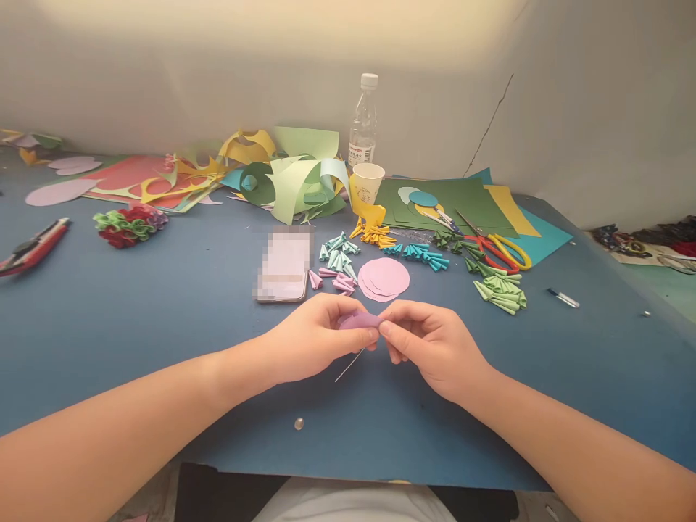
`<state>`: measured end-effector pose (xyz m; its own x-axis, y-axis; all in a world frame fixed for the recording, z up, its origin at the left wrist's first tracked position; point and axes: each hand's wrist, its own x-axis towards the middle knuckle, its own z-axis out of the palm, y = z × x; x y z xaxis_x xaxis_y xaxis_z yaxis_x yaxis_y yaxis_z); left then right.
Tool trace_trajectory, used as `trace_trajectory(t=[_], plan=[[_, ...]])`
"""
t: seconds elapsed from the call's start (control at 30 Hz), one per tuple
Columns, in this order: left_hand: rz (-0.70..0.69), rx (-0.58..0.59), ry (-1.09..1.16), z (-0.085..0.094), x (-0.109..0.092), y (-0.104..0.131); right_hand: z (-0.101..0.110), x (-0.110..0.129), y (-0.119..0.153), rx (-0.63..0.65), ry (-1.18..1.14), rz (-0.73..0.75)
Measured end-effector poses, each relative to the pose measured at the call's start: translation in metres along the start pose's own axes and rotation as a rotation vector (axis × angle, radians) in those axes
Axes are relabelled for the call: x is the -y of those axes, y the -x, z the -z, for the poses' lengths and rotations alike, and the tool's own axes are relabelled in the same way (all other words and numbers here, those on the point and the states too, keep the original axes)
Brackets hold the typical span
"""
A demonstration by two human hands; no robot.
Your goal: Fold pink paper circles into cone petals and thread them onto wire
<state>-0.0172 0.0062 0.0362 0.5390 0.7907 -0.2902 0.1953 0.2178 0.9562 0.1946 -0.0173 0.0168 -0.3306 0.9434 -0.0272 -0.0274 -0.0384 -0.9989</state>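
Between my two hands is a piece of purple paper [356, 320], curled over and partly hidden by the fingers. My left hand [326, 333] is closed on its left part, thumb in front. At its right end, the thumb and forefinger of my right hand [429, 341] pinch the tip. A thin pale stick or wire [348, 366] slants down from below the left fingertips; whether it is held cannot be made out. Just beyond the hands lie pink paper circles [385, 278] in a stack, with small pink paper cones [340, 281] beside them.
A phone [286, 264] lies left of the cones. Mint [340, 252], yellow [375, 235], blue [421, 254] and green cones [503, 290] form small piles. Scissors [497, 254], a paper cup [365, 185], a bottle [363, 123] and paper scraps [299, 181] stand or lie behind. A red-handled tool [35, 248] is far left.
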Motion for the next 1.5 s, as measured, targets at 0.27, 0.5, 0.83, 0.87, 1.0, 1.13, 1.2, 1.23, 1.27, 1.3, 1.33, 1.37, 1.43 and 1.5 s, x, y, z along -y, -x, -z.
trace_trajectory(t=[0.27,0.5,0.83,0.87,1.0,1.13,1.2,1.23,1.27,1.3,1.33,1.37,1.43,1.5], plan=[[0.002,-0.042,-0.056,-0.0011,0.0013,-0.0016,0.0013,-0.0040,-0.0031,0.013,-0.025,-0.042],[-0.012,-0.076,-0.032,-0.0022,0.0013,-0.0036,-0.0004,-0.0079,-0.0066,-0.027,-0.016,-0.089],[0.010,-0.101,-0.064,-0.0029,0.0013,-0.0022,0.0012,-0.0061,-0.0099,-0.071,-0.055,-0.131],[0.013,-0.103,-0.071,-0.0030,0.0011,-0.0019,0.0012,-0.0060,-0.0100,-0.073,-0.053,-0.130],[0.027,-0.114,-0.100,-0.0034,0.0010,-0.0016,0.0005,-0.0056,-0.0101,-0.074,-0.046,-0.127],[0.042,-0.113,-0.103,-0.0036,0.0022,-0.0026,0.0001,-0.0047,-0.0095,-0.070,-0.049,-0.129],[0.039,-0.104,-0.092,-0.0031,0.0026,-0.0030,0.0003,-0.0046,-0.0093,-0.059,-0.064,-0.126],[0.036,-0.098,-0.085,-0.0027,0.0026,-0.0031,0.0004,-0.0047,-0.0094,-0.055,-0.079,-0.124],[0.032,-0.093,-0.078,-0.0023,0.0025,-0.0030,0.0005,-0.0050,-0.0095,-0.051,-0.097,-0.120],[0.027,-0.085,-0.071,-0.0018,0.0022,-0.0029,0.0005,-0.0055,-0.0096,-0.051,-0.117,-0.117],[0.022,-0.075,-0.063,-0.0013,0.0017,-0.0026,0.0005,-0.0060,-0.0096,-0.053,-0.137,-0.113],[0.019,-0.062,-0.050,-0.0008,0.0010,-0.0023,0.0004,-0.0065,-0.0095,-0.057,-0.154,-0.108],[0.018,-0.036,-0.014,-0.0001,-0.0008,-0.0016,-0.0002,-0.0074,-0.0088,-0.064,-0.183,-0.089],[0.010,-0.003,0.028,0.0004,-0.0027,-0.0012,-0.0012,-0.0078,-0.0076,-0.068,-0.213,-0.053]])
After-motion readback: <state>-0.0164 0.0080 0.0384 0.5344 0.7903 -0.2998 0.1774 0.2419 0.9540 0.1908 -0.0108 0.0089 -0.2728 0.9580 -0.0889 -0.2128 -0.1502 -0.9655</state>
